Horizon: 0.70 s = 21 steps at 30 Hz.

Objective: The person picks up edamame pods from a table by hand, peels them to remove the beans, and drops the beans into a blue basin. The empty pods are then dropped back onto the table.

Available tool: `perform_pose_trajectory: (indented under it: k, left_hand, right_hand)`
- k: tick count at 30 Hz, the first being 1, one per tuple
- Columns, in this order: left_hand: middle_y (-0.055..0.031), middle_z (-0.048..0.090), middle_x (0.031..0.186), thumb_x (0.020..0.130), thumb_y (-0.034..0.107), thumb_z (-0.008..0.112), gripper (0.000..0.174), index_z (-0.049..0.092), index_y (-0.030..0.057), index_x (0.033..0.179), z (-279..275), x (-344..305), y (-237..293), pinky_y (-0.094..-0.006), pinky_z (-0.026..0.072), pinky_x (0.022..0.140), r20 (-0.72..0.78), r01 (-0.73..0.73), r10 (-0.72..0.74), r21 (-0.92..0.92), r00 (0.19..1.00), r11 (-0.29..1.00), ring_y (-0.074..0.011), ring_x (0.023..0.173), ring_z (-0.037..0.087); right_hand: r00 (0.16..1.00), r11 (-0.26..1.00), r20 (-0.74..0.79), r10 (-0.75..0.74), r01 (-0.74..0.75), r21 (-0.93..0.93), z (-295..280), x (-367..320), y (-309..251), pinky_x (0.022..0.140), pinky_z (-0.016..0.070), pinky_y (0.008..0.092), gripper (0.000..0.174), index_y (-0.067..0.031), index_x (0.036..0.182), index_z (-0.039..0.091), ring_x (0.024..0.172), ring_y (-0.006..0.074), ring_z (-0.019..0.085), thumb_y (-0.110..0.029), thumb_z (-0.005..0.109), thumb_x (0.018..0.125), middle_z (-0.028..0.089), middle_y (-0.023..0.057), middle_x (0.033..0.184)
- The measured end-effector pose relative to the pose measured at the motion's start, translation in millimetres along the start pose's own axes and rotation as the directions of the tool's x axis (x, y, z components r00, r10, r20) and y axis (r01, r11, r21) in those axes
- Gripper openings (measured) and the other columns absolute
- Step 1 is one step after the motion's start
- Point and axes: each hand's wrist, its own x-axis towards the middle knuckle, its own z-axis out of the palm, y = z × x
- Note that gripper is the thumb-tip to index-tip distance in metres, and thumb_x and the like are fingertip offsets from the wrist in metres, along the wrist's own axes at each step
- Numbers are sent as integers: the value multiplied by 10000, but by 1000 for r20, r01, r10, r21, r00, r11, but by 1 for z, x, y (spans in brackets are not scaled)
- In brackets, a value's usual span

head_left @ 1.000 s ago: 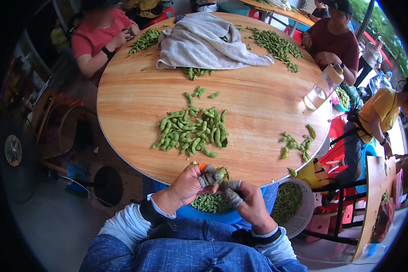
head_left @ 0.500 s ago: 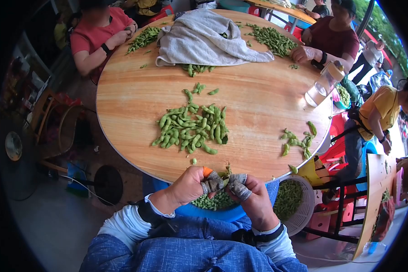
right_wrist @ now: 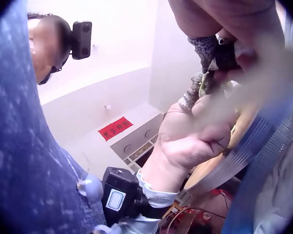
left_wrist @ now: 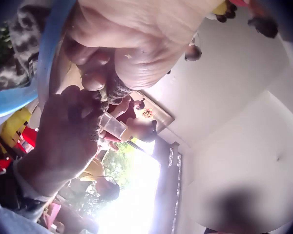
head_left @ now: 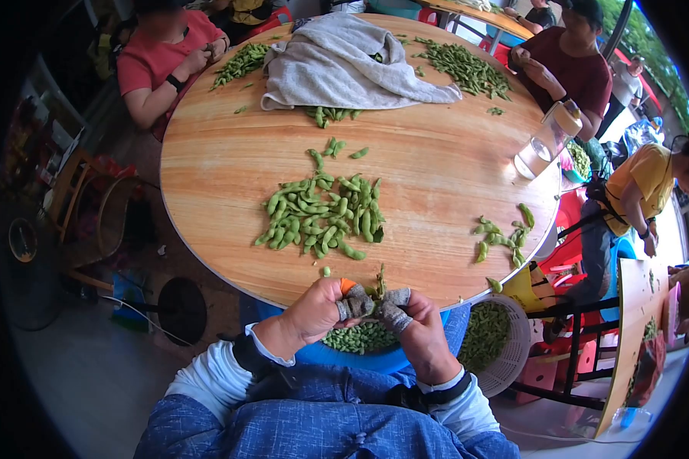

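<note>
Pod (head_left: 378,284) first, says one onlooker: where is it?

At the near edge of the round table (head_left: 436,164), answers the other, caught between both hands. The left hand (head_left: 314,310) and the right hand (head_left: 417,336) meet there. Thumbs and forefingers in grey knit sleeves (head_left: 394,312) pinch the pod from either side, and the other fingers curl in. One left fingertip wears an orange cap (head_left: 347,285).

Why so low and close to the body?

Probably so that whatever drops lands in the blue basin (head_left: 360,364), which sits at the person's lap just under the table's near edge. It holds a bed of small green pieces, but the head view does not settle whether they are beans or pods. The sleeves look meant to spare the fingertips.

And the white basket (head_left: 524,340)?

Below the table's near right edge, slotted, holding green pods. It is likely set there to be within the right hand's reach.

On the table itself?

A loose heap of pods (head_left: 321,214) lies in the middle, toward the near side, with a smaller scatter (head_left: 501,237) by the right edge. A grey towel (head_left: 344,65) lies at the far side with pods showing under its hem, and a clear jug (head_left: 543,145) stands at the right edge. Round the far rim other people sit with heaps of their own.
</note>
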Motion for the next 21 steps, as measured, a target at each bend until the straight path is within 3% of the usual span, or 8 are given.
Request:
perform_pose_trajectory:
  k: [3, 4, 6, 9, 10, 13, 16, 21]
  left_hand:
    - [6, 508, 579, 792, 167, 556, 156, 524, 32, 721, 13, 1, 2, -194, 343, 468, -123, -138, 176, 264, 977, 955, -65, 510, 455]
    - [-14, 518, 606, 765, 154, 573, 141, 524, 24, 747, 15, -1, 3, -215, 365, 488, -104, -211, 295, 482, 950, 850, -93, 533, 475]
    - [-55, 539, 661, 712, 128, 607, 171, 524, 6, 799, 17, -4, 4, -259, 410, 528, 15, -291, 494, 823, 869, 488, -151, 578, 515]
    - [-118, 536, 741, 585, 90, 632, 295, 523, -3, 843, 14, -8, 5, -334, 439, 584, 264, -228, 585, 964, 767, -135, -253, 676, 536]
    - [-139, 521, 792, 500, 86, 617, 366, 526, 7, 846, 10, -9, 1, -378, 437, 582, 261, -224, 563, 965, 784, -135, -307, 730, 518]
    - [-133, 527, 745, 545, 72, 615, 306, 530, 6, 831, 12, -9, 4, -376, 438, 579, 233, -235, 563, 969, 793, -69, -309, 696, 527]
    - [-142, 530, 714, 598, 34, 547, 242, 518, -10, 834, 6, -7, 2, -349, 438, 576, 217, -327, 558, 939, 801, 104, -324, 664, 524]
    - [-65, 541, 654, 772, 82, 512, 129, 530, -2, 868, 10, -7, 2, -281, 420, 550, 9, -382, 497, 650, 868, 657, -200, 566, 516]
  right_hand:
    - [1000, 1000, -16, 6, -6, 17, -1, 1, -6, 661, 428, 209, 98, 11, 865, 565, 719, 92, 541, -6, 535, 773, 595, 28, 804]
    - [1000, 1000, -19, 13, -13, 27, 0, 0, -10, 681, 434, 215, 99, 18, 871, 563, 734, 96, 543, 12, 525, 780, 595, 27, 816]
    - [999, 999, -9, -53, 53, 8, 3, -1, -14, 651, 428, 208, 88, 13, 862, 565, 712, 86, 537, -7, 527, 785, 596, 22, 801]
    - [1000, 1000, -3, 15, -15, -22, -2, 1, -10, 582, 405, 200, 91, -7, 845, 567, 651, 82, 520, -57, 550, 771, 591, 24, 776]
    - [998, 997, -3, 65, -65, -34, -5, 2, -7, 555, 394, 198, 99, -15, 839, 567, 626, 83, 513, -77, 561, 762, 588, 26, 768]
    - [994, 989, 40, 102, -105, 105, -9, 2, -2, 588, 408, 200, 107, -11, 837, 564, 661, 92, 532, -79, 571, 754, 592, 34, 780]
    - [1000, 998, 13, 14, -15, 56, 1, 0, -6, 612, 413, 200, 117, -7, 838, 563, 682, 94, 537, -82, 582, 750, 594, 36, 786]
    - [978, 984, 120, -171, 174, -20, 3, 4, -4, 691, 426, 224, 117, 16, 878, 552, 743, 98, 537, -36, 555, 773, 588, 31, 822]
